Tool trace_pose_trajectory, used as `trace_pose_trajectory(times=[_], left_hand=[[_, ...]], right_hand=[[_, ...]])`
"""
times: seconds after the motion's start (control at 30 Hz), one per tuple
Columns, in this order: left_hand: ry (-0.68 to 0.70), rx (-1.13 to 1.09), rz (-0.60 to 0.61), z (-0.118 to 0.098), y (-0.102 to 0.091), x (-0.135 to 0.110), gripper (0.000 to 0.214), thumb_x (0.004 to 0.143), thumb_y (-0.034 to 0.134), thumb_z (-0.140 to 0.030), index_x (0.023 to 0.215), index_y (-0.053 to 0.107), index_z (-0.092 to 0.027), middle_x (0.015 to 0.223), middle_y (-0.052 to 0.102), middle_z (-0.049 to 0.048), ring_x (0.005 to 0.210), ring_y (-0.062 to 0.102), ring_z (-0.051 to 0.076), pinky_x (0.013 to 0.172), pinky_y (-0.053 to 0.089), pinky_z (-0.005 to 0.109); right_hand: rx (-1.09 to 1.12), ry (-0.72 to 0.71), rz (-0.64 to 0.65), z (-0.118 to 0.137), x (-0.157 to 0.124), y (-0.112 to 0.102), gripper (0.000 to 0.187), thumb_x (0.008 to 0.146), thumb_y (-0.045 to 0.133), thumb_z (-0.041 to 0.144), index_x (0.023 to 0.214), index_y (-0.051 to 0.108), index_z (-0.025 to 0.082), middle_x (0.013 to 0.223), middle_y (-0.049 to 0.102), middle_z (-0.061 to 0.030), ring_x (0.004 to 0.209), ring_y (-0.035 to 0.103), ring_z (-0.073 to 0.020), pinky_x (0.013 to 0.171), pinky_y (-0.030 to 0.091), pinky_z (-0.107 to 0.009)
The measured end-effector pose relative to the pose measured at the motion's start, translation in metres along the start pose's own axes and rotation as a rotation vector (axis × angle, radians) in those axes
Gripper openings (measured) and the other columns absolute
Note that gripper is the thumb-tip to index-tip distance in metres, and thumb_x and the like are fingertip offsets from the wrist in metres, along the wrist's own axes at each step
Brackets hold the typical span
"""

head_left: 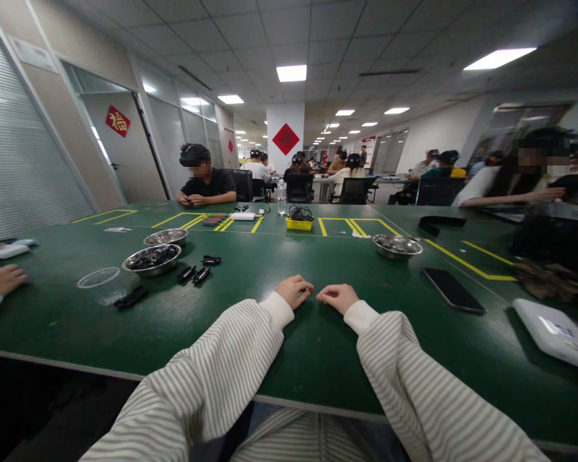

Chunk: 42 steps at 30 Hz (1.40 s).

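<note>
My left hand (295,290) and my right hand (338,297) rest side by side on the green table (270,333), both loosely curled, knuckles up, nothing visible in either. Striped sleeves cover both forearms. To the left of my hands lie small black clips (194,274) and another black piece (131,297). Two metal bowls (152,258) stand behind them, the nearer one holding dark parts. A third metal bowl (397,245) stands to the right, beyond my right hand.
A clear plastic lid (97,278) lies at the left. A black phone (453,289) and a white device (556,332) lie at the right. A yellow tray (299,222) and a water bottle (282,196) stand farther back. Another person's hand (2,279) rests at the left edge; people sit across.
</note>
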State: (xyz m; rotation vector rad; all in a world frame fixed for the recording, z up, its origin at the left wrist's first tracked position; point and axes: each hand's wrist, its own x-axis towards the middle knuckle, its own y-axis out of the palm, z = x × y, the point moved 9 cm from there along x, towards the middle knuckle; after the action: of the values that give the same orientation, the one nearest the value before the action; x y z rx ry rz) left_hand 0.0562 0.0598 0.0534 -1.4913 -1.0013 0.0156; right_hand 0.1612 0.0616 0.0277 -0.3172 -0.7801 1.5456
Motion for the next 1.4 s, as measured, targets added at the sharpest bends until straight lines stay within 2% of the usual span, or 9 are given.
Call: trace_pose_trajectory(times=[0.13, 0.27, 0.4, 0.57, 0.73, 0.87, 1.0, 1.2, 1.4], left_hand=[[-0.255, 0.224, -0.059, 0.072, -0.029, -0.002, 0.018, 0.072, 0.043, -0.026, 0.082, 0.058, -0.024, 0.081, 0.052, 0.0017, 0.077, 0.048, 0.012, 0.067, 0.037, 0.022], [-0.712, 0.396, -0.126, 0.166, -0.067, -0.028, 0.020, 0.071, 0.042, -0.028, 0.085, 0.057, -0.025, 0.082, 0.051, 0.0026, 0.077, 0.049, 0.015, 0.064, 0.037, 0.024], [-0.834, 0.441, -0.062, 0.204, -0.071, -0.040, 0.022, 0.070, 0.043, -0.030, 0.087, 0.057, -0.028, 0.085, 0.050, 0.0023, 0.078, 0.049, 0.015, 0.061, 0.037, 0.022], [-0.786, 0.445, 0.064, 0.203, -0.055, -0.038, 0.024, 0.071, 0.041, -0.030, 0.091, 0.056, -0.029, 0.087, 0.050, 0.0030, 0.079, 0.048, 0.015, 0.061, 0.037, 0.021], [-0.897, 0.451, -0.009, 0.209, -0.065, -0.046, 0.036, 0.071, 0.043, -0.028, 0.106, 0.046, -0.027, 0.094, 0.049, 0.0063, 0.086, 0.045, 0.020, 0.067, 0.037, 0.027], [-0.948, 0.455, -0.043, 0.209, -0.068, -0.050, 0.034, 0.070, 0.044, -0.026, 0.104, 0.048, -0.025, 0.099, 0.047, 0.0079, 0.092, 0.040, 0.023, 0.071, 0.034, 0.032], [-0.794, 0.501, -0.088, 0.195, -0.067, -0.039, 0.026, 0.069, 0.048, -0.029, 0.094, 0.054, -0.027, 0.102, 0.046, 0.0054, 0.099, 0.030, 0.023, 0.076, 0.029, 0.034], [-0.577, 0.479, -0.051, 0.175, -0.057, -0.024, 0.013, 0.069, 0.049, -0.026, 0.071, 0.062, -0.025, 0.084, 0.055, 0.0038, 0.096, 0.029, 0.023, 0.078, 0.021, 0.039], [-0.290, 0.289, -0.030, 0.111, -0.032, -0.003, 0.016, 0.069, 0.048, -0.030, 0.076, 0.061, -0.024, 0.083, 0.056, 0.0038, 0.094, 0.032, 0.022, 0.077, 0.023, 0.037]], right_hand=[[-0.122, -0.047, 0.008, 0.005, -0.001, -0.001, 0.022, 0.062, 0.051, 0.034, 0.061, 0.063, 0.016, 0.055, 0.062, -0.0018, 0.051, 0.054, -0.0110, 0.053, 0.041, -0.021], [-0.162, -0.079, 0.036, 0.010, -0.002, 0.001, 0.021, 0.064, 0.049, 0.032, 0.063, 0.063, 0.017, 0.057, 0.062, -0.0012, 0.052, 0.054, -0.0103, 0.053, 0.041, -0.020], [-0.184, -0.086, 0.031, 0.013, -0.003, 0.000, 0.022, 0.065, 0.048, 0.032, 0.063, 0.063, 0.017, 0.056, 0.062, -0.0007, 0.052, 0.053, -0.0100, 0.053, 0.040, -0.019], [-0.179, -0.072, 0.032, 0.014, -0.004, -0.002, 0.021, 0.064, 0.049, 0.032, 0.063, 0.063, 0.017, 0.057, 0.062, -0.0005, 0.052, 0.053, -0.0101, 0.053, 0.040, -0.020], [-0.180, -0.092, 0.036, 0.016, -0.004, -0.002, 0.020, 0.065, 0.048, 0.031, 0.063, 0.063, 0.018, 0.058, 0.062, -0.0007, 0.054, 0.054, -0.0112, 0.054, 0.040, -0.021], [-0.182, -0.096, 0.046, 0.017, -0.004, -0.001, 0.019, 0.065, 0.048, 0.031, 0.063, 0.062, 0.017, 0.059, 0.062, -0.0006, 0.054, 0.054, -0.0109, 0.053, 0.040, -0.020], [-0.194, -0.095, 0.058, 0.017, -0.004, 0.000, 0.019, 0.065, 0.048, 0.030, 0.064, 0.062, 0.017, 0.059, 0.062, -0.0008, 0.053, 0.054, -0.0108, 0.054, 0.040, -0.020], [-0.187, -0.098, 0.051, 0.017, -0.003, 0.001, 0.020, 0.065, 0.048, 0.030, 0.065, 0.062, 0.017, 0.059, 0.062, -0.0010, 0.054, 0.054, -0.0106, 0.055, 0.041, -0.020], [-0.172, -0.113, 0.012, 0.017, -0.004, -0.003, 0.020, 0.065, 0.048, 0.031, 0.063, 0.062, 0.017, 0.057, 0.062, -0.0006, 0.052, 0.054, -0.0105, 0.054, 0.042, -0.021]])
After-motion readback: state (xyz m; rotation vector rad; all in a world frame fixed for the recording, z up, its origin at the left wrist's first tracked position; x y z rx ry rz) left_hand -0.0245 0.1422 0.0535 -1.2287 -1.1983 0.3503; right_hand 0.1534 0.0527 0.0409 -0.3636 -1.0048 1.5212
